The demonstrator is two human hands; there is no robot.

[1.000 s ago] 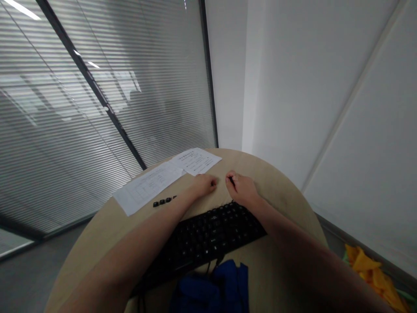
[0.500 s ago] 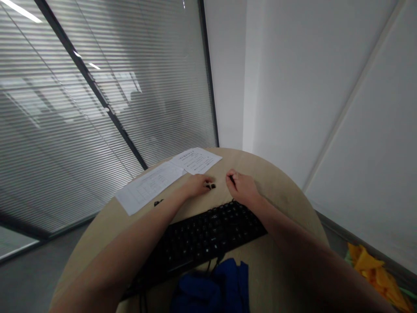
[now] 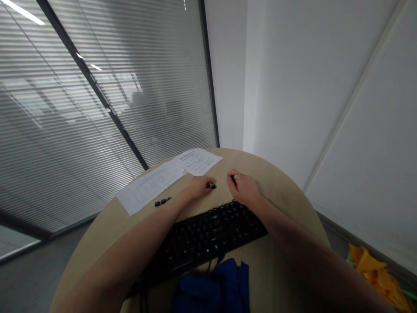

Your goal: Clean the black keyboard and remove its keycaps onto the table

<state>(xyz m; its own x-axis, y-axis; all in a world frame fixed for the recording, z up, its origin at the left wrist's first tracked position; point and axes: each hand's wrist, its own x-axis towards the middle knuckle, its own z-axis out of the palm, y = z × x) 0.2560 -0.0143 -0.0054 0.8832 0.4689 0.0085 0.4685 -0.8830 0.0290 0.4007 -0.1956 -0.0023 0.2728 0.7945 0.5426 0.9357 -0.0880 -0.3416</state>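
My left hand (image 3: 199, 187) is on the table just beyond the keyboard, its fingers closed at a small black keycap (image 3: 213, 186). Another dark piece beside it is partly covered by the fingers. My right hand (image 3: 243, 187) is a loose fist above the table, behind the keyboard's far right edge. A dark thing shows inside that fist, too hidden to name. The black keyboard (image 3: 215, 230) lies between my forearms, its left part covered by my left arm. More black keycaps (image 3: 163, 201) sit in a row beside my left forearm.
Printed paper sheets (image 3: 148, 187) lie along the round table's (image 3: 289, 195) far left side. A blue cloth (image 3: 211, 289) is at the near edge, beside the keyboard cable. Blinds behind glass stand left, a white wall right. Something orange (image 3: 371, 269) is at the lower right.
My left hand has shifted slightly to the right, and its fingers have drawn closer round the keycap. More of the keycap row shows beside my left forearm. The right hand is almost still.
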